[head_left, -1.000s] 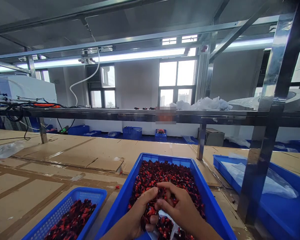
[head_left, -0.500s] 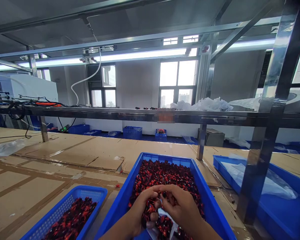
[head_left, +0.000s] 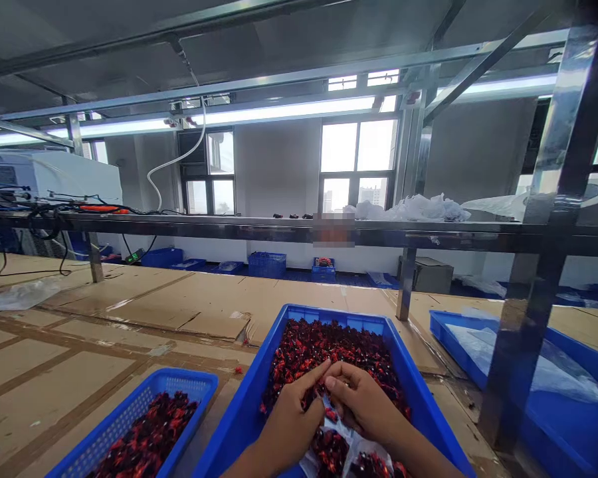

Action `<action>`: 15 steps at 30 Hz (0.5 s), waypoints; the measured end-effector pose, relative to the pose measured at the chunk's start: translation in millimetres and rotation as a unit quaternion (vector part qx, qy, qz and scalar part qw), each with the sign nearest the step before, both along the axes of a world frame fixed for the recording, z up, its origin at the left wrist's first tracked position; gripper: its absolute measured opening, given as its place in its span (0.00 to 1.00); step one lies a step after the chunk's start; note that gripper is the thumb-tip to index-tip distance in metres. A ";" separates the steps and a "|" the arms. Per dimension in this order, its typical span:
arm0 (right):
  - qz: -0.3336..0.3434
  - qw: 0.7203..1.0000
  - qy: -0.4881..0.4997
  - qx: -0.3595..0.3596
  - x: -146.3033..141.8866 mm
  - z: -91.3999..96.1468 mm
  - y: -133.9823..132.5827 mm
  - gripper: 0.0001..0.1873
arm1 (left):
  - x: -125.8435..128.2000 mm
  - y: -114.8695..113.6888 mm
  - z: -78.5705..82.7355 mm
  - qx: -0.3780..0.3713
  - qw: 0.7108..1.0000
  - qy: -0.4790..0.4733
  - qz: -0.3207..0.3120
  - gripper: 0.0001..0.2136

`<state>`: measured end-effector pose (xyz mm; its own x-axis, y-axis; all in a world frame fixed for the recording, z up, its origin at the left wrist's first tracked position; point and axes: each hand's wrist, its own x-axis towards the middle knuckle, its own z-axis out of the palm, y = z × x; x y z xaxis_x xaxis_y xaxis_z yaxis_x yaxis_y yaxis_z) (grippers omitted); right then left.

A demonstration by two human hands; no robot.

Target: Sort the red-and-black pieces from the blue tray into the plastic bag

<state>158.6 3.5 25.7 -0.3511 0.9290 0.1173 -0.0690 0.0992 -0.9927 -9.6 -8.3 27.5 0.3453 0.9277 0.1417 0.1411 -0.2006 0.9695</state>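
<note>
Both my hands work close together over a deep blue tray (head_left: 256, 398), which holds a heap of small glossy red-and-black pieces (head_left: 329, 338). The back of my left hand (head_left: 296, 415) faces up, its index finger stretched towards the right fingertips and its other fingers bent underneath. My right hand (head_left: 363, 401) is closed, thumb against curled fingers, meeting the left fingertips. Whatever lies between the fingers is hidden. Under the hands, white plastic sheeting (head_left: 351, 451) shows at the near end of the tray, with more of the pieces on it.
To the left stands a blue perforated basket (head_left: 192, 380) with more such pieces. Cardboard (head_left: 199, 318) covers the table. At right, a metal post (head_left: 521, 345) rises before another blue tray (head_left: 563, 431) holding clear plastic bags (head_left: 553, 375). A metal shelf (head_left: 259, 229) crosses ahead.
My left hand has turned from cupping red-and-black pieces to back-up, its index finger now straighter. The right hand has shifted slightly right and its fingers have curled in. The view has moved a little.
</note>
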 end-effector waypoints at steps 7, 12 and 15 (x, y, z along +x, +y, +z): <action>-0.008 0.988 -0.120 0.097 -2.9 4.1 -9.9 0.20 | -5.0 -3.5 -0.9 0.116 0.984 0.138 0.006 0.31; -0.043 0.969 -0.173 0.172 -2.6 11.8 -12.4 0.14 | -2.1 -4.4 -3.6 0.112 0.989 0.098 0.004 0.34; -0.086 0.941 -0.223 0.238 -4.7 15.4 -16.0 0.13 | -0.8 -3.7 -1.7 0.096 0.993 0.061 0.009 0.33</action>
<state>153.8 -12.6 41.2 -0.3140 0.8558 0.4110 0.4021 0.5121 -0.7590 -10.4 -12.0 25.7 0.3540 0.8938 0.2752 0.2602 -0.3768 0.8890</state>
